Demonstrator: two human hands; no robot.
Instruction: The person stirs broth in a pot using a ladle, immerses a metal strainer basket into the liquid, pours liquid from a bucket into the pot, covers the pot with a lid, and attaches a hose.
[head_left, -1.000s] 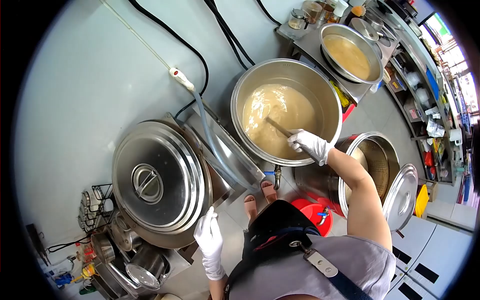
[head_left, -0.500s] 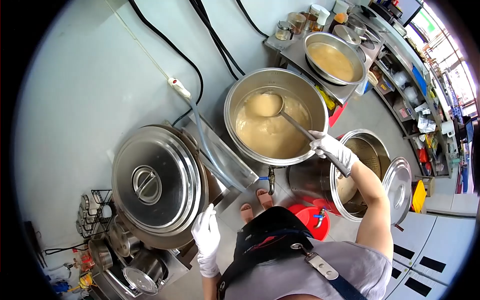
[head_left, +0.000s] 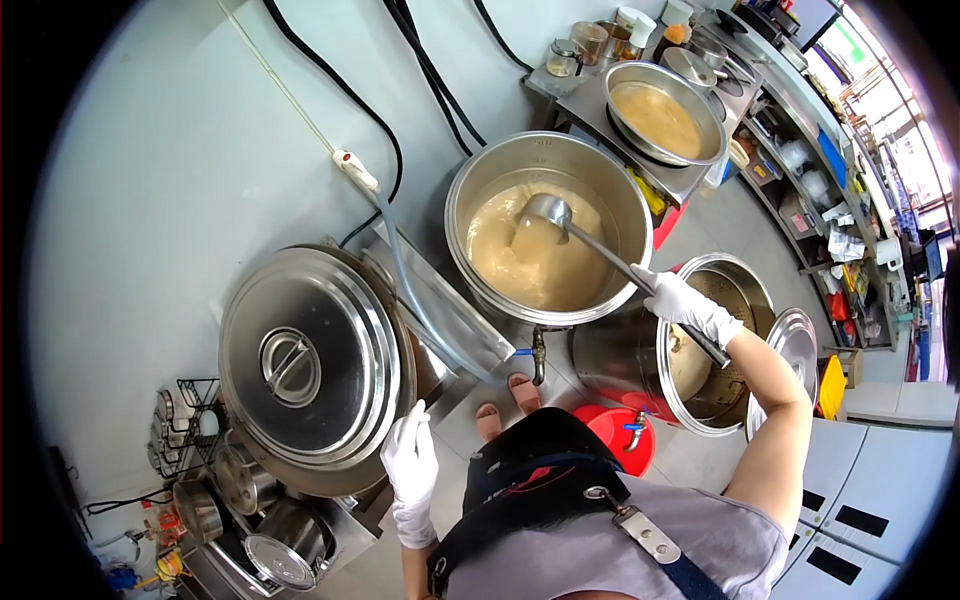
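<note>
Long-handled grey metal ladle (head_left: 608,256): bowl over cloudy tan liquid (head_left: 510,270) in the round silver metal pot (head_left: 545,157), handle towards four o'clock
Ladle's feel: probably stiff, bowl-heavy when full; hold mid-handle
White-gloved right hand (head_left: 690,307): closed around the handle
White-gloved left hand (head_left: 410,465): loosely bent, visibly empty, near the four o'clock edge of the round steel lid (head_left: 335,378)
Ladle bowl: level and full half a second ago, now tilted

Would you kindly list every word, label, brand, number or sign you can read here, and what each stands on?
No text can be read with certainty.
Large round silver metal pot with liquid inside: faint marks high on its inner wall, too small to read.
Black fabric apron: a red marking, too blurred to tell whether it is lettering.
</note>
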